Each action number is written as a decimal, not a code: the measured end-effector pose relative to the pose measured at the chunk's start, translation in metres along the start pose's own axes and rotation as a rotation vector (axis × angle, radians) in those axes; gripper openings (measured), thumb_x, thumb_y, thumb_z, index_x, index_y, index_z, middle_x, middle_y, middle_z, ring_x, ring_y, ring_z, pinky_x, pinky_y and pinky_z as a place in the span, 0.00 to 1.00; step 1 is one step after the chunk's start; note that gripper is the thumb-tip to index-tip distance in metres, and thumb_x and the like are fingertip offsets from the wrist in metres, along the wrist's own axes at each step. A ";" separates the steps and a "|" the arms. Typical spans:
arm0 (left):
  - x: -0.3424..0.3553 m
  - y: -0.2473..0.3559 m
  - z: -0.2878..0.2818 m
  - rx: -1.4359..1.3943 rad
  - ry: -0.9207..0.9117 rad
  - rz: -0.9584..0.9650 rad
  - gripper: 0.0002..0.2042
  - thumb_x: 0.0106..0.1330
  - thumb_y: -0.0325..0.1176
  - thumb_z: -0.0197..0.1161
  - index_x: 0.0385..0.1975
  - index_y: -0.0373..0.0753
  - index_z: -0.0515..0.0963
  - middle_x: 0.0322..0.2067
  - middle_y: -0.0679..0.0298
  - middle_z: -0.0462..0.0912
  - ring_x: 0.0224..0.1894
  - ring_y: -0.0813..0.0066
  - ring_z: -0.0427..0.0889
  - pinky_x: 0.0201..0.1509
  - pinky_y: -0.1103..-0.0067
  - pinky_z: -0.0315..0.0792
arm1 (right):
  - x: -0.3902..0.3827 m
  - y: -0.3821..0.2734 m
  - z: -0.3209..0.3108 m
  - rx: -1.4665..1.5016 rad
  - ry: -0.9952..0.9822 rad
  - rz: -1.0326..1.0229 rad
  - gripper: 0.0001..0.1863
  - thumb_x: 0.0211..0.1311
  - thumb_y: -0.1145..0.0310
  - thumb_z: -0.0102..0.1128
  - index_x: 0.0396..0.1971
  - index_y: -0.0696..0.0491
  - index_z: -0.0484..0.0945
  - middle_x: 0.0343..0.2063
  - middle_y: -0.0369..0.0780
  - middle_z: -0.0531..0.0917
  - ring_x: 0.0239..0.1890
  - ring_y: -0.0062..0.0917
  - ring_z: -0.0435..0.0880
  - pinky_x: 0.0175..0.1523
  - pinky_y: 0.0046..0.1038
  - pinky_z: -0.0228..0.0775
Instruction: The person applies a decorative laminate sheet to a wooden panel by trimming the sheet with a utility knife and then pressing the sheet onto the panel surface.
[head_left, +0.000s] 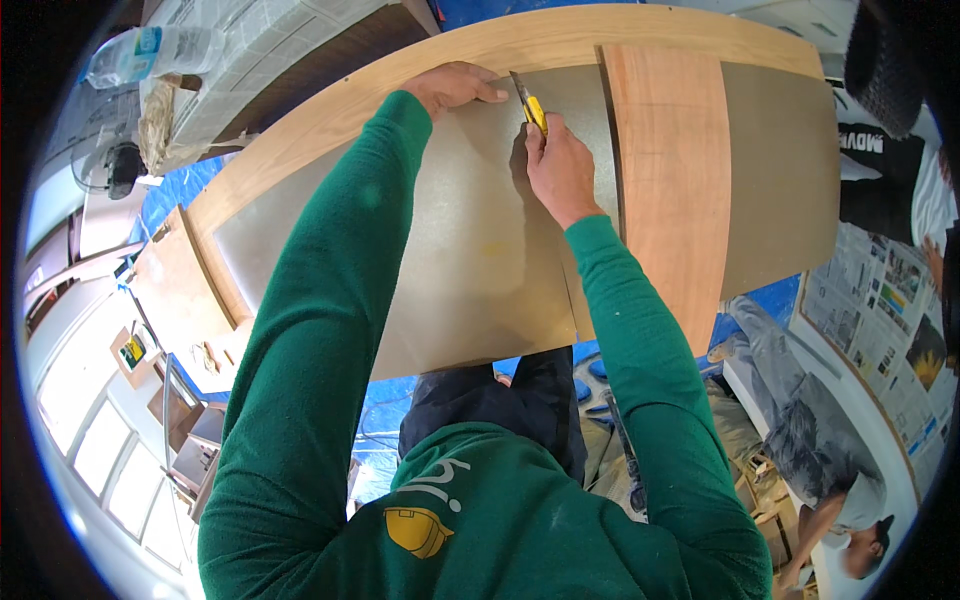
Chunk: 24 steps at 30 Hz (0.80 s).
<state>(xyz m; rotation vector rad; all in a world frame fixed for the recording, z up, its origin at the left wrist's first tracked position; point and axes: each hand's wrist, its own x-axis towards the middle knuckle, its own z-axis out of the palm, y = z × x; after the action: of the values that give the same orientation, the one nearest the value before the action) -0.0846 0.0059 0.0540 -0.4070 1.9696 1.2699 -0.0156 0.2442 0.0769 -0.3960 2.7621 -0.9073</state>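
In my right hand (562, 165) is a yellow utility knife (536, 112), its blade pointing away from me. The blade tip is near the far edge of a brownish-grey sheet (460, 260). My left hand (455, 86) lies at that same far edge, just left of the blade, fingers stretched and thumb toward the knife. A thin straight line (571, 300) runs across the sheet near its front edge, below my right wrist. Right of my right hand, a reddish wooden board (670, 180) lies across the sheet. Under the sheet is a larger pale wooden panel (560, 35) with a curved-looking far edge.
A plastic water bottle (150, 55) lies at the far left. Blue tarp (370, 420) shows below the work. At right are a newspaper-covered board (885, 330) and a person in dark and white clothes (885, 180); another person (830, 470) bends at lower right.
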 end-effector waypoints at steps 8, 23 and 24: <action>-0.010 0.007 0.004 -0.032 0.016 -0.003 0.39 0.69 0.47 0.77 0.76 0.35 0.72 0.74 0.48 0.75 0.78 0.55 0.67 0.82 0.67 0.56 | 0.001 0.000 -0.002 0.013 -0.024 0.034 0.14 0.82 0.61 0.56 0.46 0.58 0.75 0.34 0.53 0.88 0.34 0.53 0.88 0.39 0.54 0.80; -0.009 0.006 0.003 -0.031 0.004 -0.039 0.43 0.67 0.47 0.78 0.78 0.34 0.69 0.77 0.47 0.72 0.81 0.55 0.63 0.84 0.67 0.53 | -0.003 -0.003 0.000 -0.038 -0.010 0.032 0.14 0.82 0.60 0.56 0.46 0.57 0.75 0.33 0.50 0.88 0.32 0.52 0.89 0.37 0.53 0.80; -0.009 0.004 0.003 -0.022 0.018 -0.026 0.42 0.67 0.47 0.79 0.78 0.34 0.70 0.76 0.48 0.73 0.80 0.55 0.65 0.84 0.67 0.55 | -0.002 -0.006 0.000 -0.056 -0.009 0.034 0.14 0.81 0.60 0.56 0.46 0.57 0.75 0.33 0.50 0.88 0.32 0.52 0.89 0.37 0.52 0.81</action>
<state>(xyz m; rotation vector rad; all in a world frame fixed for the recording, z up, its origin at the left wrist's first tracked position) -0.0801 0.0088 0.0625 -0.4552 1.9604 1.2768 -0.0125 0.2401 0.0809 -0.3608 2.7820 -0.8197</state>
